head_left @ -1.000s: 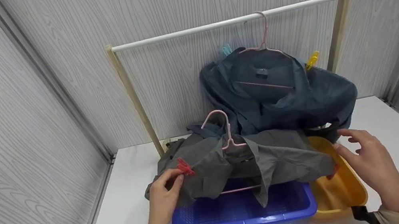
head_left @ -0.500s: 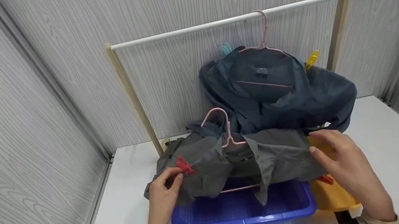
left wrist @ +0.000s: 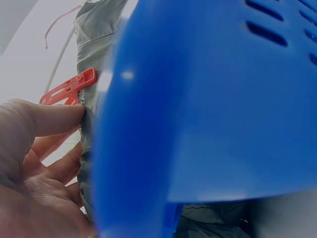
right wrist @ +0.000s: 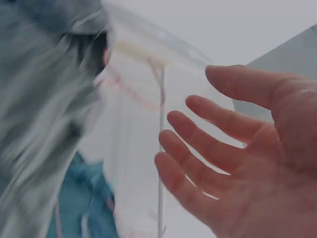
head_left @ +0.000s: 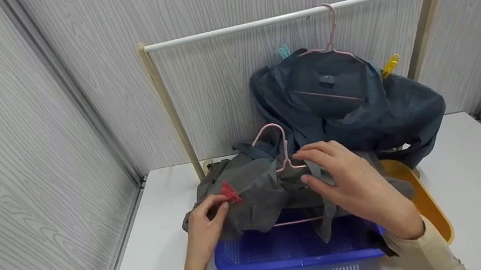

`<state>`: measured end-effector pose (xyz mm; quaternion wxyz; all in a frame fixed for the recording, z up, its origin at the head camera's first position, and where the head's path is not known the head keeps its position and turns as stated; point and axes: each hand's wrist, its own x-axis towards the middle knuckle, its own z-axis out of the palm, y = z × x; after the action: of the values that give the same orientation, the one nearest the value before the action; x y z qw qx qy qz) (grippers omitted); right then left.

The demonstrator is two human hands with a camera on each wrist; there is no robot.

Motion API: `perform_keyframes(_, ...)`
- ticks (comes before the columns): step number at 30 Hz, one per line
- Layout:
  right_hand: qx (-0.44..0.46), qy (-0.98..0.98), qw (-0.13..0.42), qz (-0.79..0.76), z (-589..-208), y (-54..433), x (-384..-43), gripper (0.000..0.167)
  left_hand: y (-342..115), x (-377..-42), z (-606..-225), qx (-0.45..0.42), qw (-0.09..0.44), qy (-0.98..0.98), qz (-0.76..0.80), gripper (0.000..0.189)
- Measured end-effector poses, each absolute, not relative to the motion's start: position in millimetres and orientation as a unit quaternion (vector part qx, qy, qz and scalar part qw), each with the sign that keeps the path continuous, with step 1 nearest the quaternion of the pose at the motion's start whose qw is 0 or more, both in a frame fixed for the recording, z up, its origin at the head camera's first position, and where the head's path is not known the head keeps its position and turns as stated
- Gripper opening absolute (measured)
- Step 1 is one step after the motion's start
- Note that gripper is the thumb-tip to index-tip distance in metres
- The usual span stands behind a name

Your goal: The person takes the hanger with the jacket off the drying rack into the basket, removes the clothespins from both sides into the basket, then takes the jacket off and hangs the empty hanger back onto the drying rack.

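A dark grey jacket (head_left: 263,214) on a pink hanger (head_left: 285,147) lies over the blue basket (head_left: 301,261), hook pointing up. My left hand (head_left: 204,226) pinches its left shoulder beside a red clothespin (head_left: 230,192); in the left wrist view the thumb presses the grey cloth just below the clothespin (left wrist: 72,88), fingers behind it. My right hand (head_left: 356,184) hovers over the jacket's right half, thumb and fingers spread around air near the hanger's neck. The right wrist view shows that hand (right wrist: 237,144) with nothing in it. It hides part of the jacket's right side.
Behind stands a rack with a white rail (head_left: 228,31) and wooden posts. A navy jacket (head_left: 338,104) hangs there with a light blue clothespin (head_left: 284,51) and a yellow clothespin (head_left: 390,66). A yellow tray (head_left: 436,209) sits at right, partly under the grey jacket.
My right hand has moved left from beside the yellow tray, past the jacket's right shoulder, to near the hanger's neck. My left hand keeps its hold. The head view has shifted slightly.
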<state>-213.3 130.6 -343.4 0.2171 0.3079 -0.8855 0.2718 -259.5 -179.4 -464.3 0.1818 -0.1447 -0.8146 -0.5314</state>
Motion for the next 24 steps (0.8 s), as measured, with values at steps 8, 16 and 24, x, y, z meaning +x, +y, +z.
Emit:
perform_keyframes(8,0.418,-0.857,0.226,0.198,-342,66,-241,0.035,-180,-259,-464,-0.138,0.171,-0.813,-0.539,0.009)
perform_keyframes(16,0.432,-0.877,0.141,0.155,-372,21,-265,0.035,-180,-256,-464,-0.138,0.161,-0.803,-0.557,0.009)
perform_keyframes(24,0.446,-0.867,0.12,0.19,-383,11,-272,0.041,-180,-258,-461,-0.147,0.166,-0.81,-0.544,0.007)
